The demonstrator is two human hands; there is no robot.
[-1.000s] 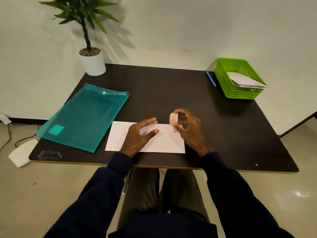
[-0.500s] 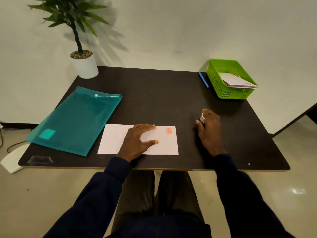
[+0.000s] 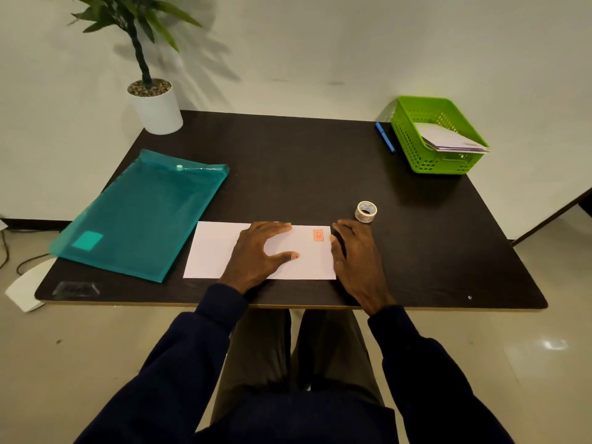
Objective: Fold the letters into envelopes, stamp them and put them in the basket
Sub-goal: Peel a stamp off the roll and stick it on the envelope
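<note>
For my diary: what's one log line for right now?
left hand: flat on white paper envelope | right hand: at envelope's right edge | small orange stamp: on envelope | round tape roll: not held

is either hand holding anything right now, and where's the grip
Nothing is gripped. The left hand lies flat on the envelope, the right hand rests at its right edge, and the stamp roll stands free.
</note>
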